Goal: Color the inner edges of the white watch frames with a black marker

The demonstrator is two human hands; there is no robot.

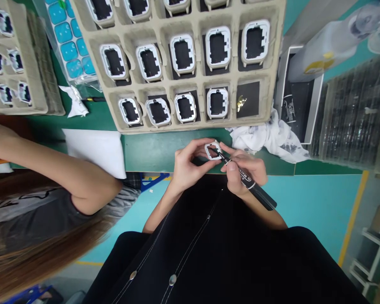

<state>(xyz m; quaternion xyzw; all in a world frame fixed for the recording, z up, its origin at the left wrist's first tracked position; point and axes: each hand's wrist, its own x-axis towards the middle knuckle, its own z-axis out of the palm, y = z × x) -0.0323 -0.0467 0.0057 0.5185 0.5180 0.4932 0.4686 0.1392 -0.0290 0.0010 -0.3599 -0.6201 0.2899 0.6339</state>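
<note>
Between the thumb and fingers of my left hand [191, 162] is a small white watch case frame [208, 152], held just over the table's front edge. My right hand [245, 169] grips a black marker [255, 190], its tip at the frame's lower right side. Whether the tip touches the frame I cannot tell. Beyond my hands, a moulded pulp tray [190, 126] holds rows of similar white frames [217, 102], each in its own compartment. In the front right compartment lie some small gold-coloured pieces [241, 103] on a black pad.
Right of the tray lie a crumpled white cloth [269, 137], a box [299, 114], a plastic bottle [326, 50] and stacked clear trays [354, 114]. To the left are a white sheet [95, 147], blue pads [63, 31], another tray [15, 107] and a co-worker's arm [50, 162].
</note>
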